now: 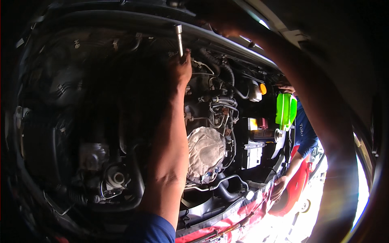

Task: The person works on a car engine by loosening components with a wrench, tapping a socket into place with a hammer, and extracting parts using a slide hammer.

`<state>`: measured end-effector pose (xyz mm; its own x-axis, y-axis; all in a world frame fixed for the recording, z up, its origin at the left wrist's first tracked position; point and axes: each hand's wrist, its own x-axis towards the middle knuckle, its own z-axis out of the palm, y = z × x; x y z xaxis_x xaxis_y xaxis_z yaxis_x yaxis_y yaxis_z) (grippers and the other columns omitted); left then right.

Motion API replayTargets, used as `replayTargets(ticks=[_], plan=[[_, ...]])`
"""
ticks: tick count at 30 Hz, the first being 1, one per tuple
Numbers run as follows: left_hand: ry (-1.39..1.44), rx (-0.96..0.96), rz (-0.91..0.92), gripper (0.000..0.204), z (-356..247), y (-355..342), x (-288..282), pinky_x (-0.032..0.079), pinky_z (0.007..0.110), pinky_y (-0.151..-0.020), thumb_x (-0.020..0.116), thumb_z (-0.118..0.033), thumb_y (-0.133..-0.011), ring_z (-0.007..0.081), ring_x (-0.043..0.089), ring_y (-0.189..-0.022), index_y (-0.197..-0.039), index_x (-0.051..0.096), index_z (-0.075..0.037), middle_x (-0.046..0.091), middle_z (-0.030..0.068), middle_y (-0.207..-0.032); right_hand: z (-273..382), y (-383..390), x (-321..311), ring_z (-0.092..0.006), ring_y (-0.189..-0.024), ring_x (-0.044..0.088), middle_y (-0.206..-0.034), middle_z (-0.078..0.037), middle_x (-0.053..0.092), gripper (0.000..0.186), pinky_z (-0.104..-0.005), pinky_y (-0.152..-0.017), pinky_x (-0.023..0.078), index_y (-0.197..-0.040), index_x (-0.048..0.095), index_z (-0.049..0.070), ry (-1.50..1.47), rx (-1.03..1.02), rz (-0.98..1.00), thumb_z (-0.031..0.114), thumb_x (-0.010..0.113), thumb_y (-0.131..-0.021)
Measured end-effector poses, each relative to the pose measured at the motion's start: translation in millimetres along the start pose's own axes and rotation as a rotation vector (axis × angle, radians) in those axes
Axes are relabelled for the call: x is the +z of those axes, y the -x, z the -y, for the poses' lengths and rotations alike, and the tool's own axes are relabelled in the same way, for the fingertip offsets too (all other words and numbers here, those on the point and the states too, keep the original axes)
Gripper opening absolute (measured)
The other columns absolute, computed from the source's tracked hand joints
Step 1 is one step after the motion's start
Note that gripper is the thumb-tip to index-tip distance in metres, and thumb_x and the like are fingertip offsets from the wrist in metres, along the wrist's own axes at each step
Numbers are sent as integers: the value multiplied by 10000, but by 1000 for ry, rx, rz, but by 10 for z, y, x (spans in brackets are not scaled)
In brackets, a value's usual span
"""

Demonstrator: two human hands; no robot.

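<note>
My left arm reaches up the middle over an open engine bay. My left hand (pixel 181 69) is closed around a silver socket tool (pixel 179 40), its socket end pointing up toward the rear of the bay. Deep shadow covers the bay just left of that hand. From the right, my right arm arches across to the rear edge, where my right hand (pixel 222 27) is by the dark cowl panel (pixel 162 19). Its fingers are dark and I cannot make out their pose or anything in them.
Hoses and wiring (pixel 223 105) run right of my left arm, above a pale crumpled cover (pixel 206 152). Farther right are an orange-capped reservoir (pixel 255 92), a battery (pixel 253 157) and a bright green container (pixel 286 110). A co-worker's hand (pixel 278 188) rests by the red front edge.
</note>
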<state>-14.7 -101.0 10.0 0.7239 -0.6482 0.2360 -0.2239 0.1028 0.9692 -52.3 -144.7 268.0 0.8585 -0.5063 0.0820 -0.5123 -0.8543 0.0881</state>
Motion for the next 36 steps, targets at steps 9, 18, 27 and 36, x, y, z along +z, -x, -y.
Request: replayTargets(ticks=[9, 18, 27, 36], plan=[[36, -48, 83, 529, 32, -24, 7, 539, 465, -684, 582, -435, -1043, 420, 711, -779, -843, 701, 40, 686, 258, -785, 202, -73, 63, -246, -805, 703, -914, -139, 745, 335, -394, -738, 572, -1272, 686, 147, 35, -289, 33, 288, 640, -971], [74, -39, 46, 553, 84, 17, 71, 544, 496, -740, 568, -488, -1032, 460, 707, -885, -953, 739, 32, 712, 285, -925, 185, -43, -106, -256, -854, 745, -1035, -168, 764, 442, -357, -741, 594, -1353, 652, 114, -261, 15, -73, 261, 653, -936], [141, -120, 88, 565, 48, -2, 41, 545, 504, -793, 576, -467, -1029, 475, 693, -932, -961, 711, 78, 688, 325, -951, -219, -218, 79, -229, -743, 704, -992, -159, 747, 511, -376, -674, 576, -1407, 609, 118, 73, -201, -168, 267, 684, -924], [78, -44, 118, 542, 9, -10, 12, 557, 487, -781, 562, -461, -1039, 474, 699, -911, -957, 709, 55, 705, 295, -962, 146, -49, 24, -342, -1085, 682, -1135, -180, 743, 367, -456, -946, 522, -1284, 684, 130, -150, 90, 317, 313, 623, -972]])
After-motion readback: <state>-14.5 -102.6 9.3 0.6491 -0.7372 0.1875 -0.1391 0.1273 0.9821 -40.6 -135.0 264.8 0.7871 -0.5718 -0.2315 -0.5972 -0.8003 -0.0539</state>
